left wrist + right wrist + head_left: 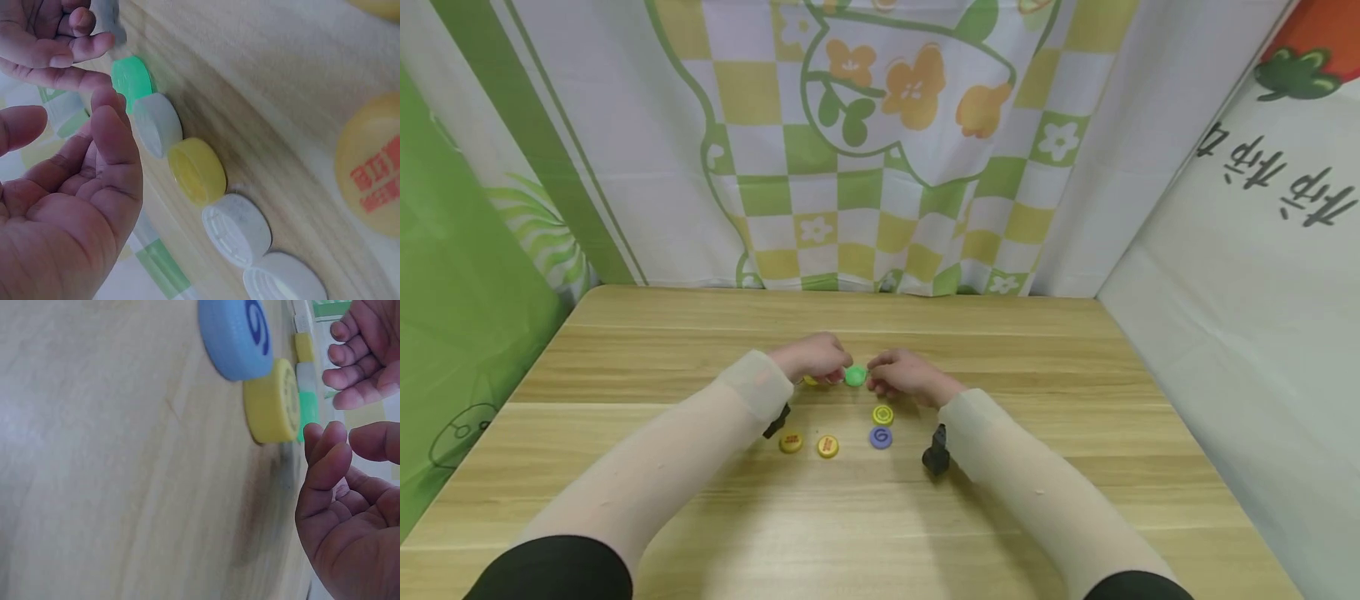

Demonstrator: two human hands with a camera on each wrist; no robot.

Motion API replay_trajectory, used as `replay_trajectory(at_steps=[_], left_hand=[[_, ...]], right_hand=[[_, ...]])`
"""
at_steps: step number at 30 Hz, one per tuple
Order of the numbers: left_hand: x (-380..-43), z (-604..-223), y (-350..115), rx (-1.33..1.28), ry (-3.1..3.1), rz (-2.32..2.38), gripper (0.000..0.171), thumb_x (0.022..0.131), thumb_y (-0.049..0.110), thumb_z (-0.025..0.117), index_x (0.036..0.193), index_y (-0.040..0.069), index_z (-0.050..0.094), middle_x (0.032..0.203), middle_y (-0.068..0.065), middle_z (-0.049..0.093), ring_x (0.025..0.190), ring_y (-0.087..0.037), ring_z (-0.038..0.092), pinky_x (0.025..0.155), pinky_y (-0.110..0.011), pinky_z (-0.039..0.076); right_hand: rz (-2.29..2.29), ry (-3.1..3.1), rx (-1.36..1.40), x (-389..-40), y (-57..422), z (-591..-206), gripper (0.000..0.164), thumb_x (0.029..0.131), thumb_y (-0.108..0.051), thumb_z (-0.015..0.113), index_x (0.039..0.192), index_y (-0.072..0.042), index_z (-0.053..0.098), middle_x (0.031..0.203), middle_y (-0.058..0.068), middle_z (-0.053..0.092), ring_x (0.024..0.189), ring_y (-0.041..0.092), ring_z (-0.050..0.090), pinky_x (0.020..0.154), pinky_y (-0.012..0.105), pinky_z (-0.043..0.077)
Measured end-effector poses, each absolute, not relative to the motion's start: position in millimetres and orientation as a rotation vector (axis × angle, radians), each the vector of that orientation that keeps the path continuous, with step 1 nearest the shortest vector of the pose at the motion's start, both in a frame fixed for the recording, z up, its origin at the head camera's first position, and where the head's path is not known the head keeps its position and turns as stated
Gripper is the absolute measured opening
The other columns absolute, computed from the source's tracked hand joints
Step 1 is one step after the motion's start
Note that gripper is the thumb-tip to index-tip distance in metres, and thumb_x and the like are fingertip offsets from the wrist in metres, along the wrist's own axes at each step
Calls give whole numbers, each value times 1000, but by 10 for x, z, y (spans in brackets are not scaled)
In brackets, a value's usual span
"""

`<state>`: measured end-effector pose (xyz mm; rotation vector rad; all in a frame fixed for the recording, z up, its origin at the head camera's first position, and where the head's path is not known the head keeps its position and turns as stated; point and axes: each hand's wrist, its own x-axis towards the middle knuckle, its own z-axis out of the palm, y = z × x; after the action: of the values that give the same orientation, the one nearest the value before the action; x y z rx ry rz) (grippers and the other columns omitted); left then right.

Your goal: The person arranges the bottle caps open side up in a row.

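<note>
A green bottle cap (855, 376) lies between my two hands on the wooden table. My left hand (816, 357) hovers over its left side, fingers bent loosely, thumb apart from them, with nothing held. From the right, my right hand (910, 375) has its bent fingertips close to the cap; whether they touch it is unclear. In the left wrist view a row runs from the green cap: a white cap (159, 125), a yellow cap (197, 172), another white cap (237, 231) and a third white cap (284, 278), hollow sides showing. My left hand hides much of this row in the head view.
Nearer me lie a yellow patterned cap (883, 415) and a blue-purple cap (881, 437), close together. Left of them are two golden caps with red print, one (791, 442) beside the other (827, 447). A printed curtain (880, 192) hangs behind the table.
</note>
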<state>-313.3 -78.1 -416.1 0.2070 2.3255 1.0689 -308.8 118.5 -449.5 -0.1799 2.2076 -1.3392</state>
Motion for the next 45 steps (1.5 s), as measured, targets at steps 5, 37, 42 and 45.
replay_trajectory(at_steps=[5, 37, 42, 45], left_hand=[[-3089, -4175, -725, 228, 2282, 1112, 29, 103, 13, 55, 121, -9, 62, 92, -11, 66, 85, -22, 64, 83, -35, 56], [-2815, -4330, -413, 368, 2183, 1023, 28, 103, 11, 54, 123, -7, 62, 94, -14, 69, 86, -26, 70, 78, -34, 59], [-2800, -4326, -388, 373, 2198, 1030, 25, 103, 11, 54, 120, -6, 63, 92, -12, 68, 81, -21, 67, 76, -33, 58], [-2824, -4338, -378, 378, 2237, 1045, 22, 102, 11, 54, 113, -5, 66, 85, -9, 67, 73, -18, 63, 71, -30, 56]], right_hand=[[-1330, 2215, -187, -3057, 1272, -4445, 32, 107, -7, 48, 132, 11, 57, 101, 14, 69, 82, 14, 61, 72, 24, 51], [-1180, 2140, -265, -2743, 1583, -4462, 27, 101, -6, 54, 124, 5, 61, 93, 11, 70, 77, 17, 63, 66, 26, 52], [-1218, 2130, -264, -2734, 1571, -4490, 28, 99, -4, 55, 124, 6, 61, 92, 12, 69, 76, 17, 62, 65, 25, 50], [-1236, 2126, -280, -2751, 1585, -4492, 29, 98, -4, 55, 124, 7, 61, 93, 11, 69, 78, 16, 61, 66, 25, 49]])
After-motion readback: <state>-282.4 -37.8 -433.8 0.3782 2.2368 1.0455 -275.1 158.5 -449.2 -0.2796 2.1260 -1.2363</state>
